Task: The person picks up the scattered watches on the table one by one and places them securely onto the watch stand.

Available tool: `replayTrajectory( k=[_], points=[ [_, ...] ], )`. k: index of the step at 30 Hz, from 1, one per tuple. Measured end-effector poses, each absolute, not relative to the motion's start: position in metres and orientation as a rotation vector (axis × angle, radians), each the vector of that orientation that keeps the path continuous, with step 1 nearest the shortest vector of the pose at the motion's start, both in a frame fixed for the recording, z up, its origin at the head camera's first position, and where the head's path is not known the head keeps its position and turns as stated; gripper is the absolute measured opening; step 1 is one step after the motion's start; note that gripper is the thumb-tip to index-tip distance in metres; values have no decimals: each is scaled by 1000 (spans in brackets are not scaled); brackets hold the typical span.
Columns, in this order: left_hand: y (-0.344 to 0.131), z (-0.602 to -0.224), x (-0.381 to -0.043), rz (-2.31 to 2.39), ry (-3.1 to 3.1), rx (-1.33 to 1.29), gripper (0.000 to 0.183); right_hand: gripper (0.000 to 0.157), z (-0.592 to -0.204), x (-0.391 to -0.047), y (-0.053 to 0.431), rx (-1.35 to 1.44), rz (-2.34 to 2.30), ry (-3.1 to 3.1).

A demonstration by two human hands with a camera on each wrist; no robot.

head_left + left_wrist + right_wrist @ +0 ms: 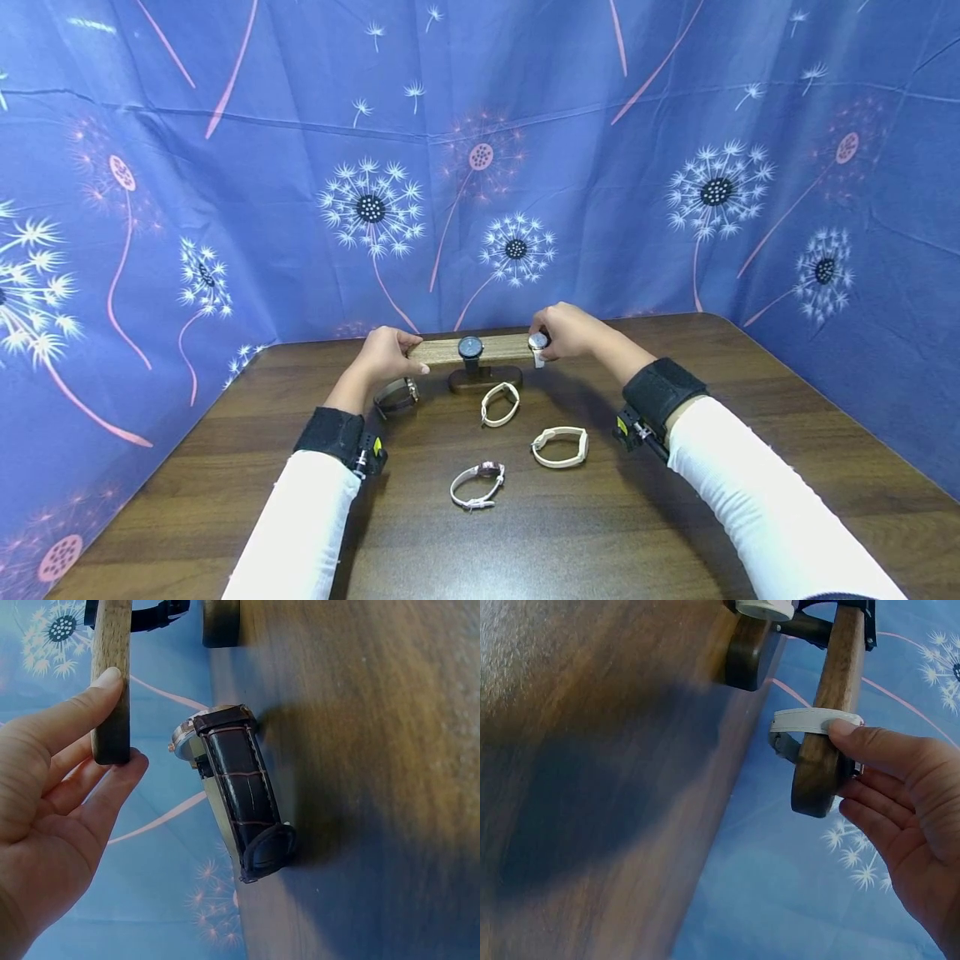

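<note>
A wooden watch stand has a horizontal bar (pixel 437 352) above a dark oval base (pixel 480 382). My left hand (pixel 384 357) pinches the bar's left end, thumb on one side and fingers on the other, as the left wrist view shows. At the right end, a watch with a white strap (pixel 537 341) loops around the bar. My right hand (pixel 570 332) pinches this watch, with the thumb on the strap (pixel 806 721) and the fingers by its face. Around the bar's middle sits a black watch (pixel 470 347).
Below my left hand, a dark brown leather watch (pixel 240 776) stands on its side on the wooden table (pixel 637 542). Two cream-strapped watches (pixel 500 405) (pixel 560 447) and a white-strapped watch (pixel 477 485) lie in front of the stand. A blue dandelion-patterned cloth (pixel 600 192) hangs behind.
</note>
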State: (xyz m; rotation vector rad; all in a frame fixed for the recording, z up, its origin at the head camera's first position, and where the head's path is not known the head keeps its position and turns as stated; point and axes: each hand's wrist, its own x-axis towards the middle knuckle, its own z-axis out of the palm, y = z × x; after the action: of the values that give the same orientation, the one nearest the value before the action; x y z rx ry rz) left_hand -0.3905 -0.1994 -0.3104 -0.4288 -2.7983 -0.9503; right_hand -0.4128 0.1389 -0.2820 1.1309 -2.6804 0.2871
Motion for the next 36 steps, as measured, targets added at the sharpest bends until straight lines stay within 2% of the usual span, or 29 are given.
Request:
replayTrajectory(
  k=[25,36],
  points=[
    [-199,-312,-393,-908,-2799,-411,53,24,-283,-417,83,1237,271,-2627],
    [-198,-311,-393,-915,-2791,-380,53,26,-281,-415,73,1215,248,-2678]
  ],
)
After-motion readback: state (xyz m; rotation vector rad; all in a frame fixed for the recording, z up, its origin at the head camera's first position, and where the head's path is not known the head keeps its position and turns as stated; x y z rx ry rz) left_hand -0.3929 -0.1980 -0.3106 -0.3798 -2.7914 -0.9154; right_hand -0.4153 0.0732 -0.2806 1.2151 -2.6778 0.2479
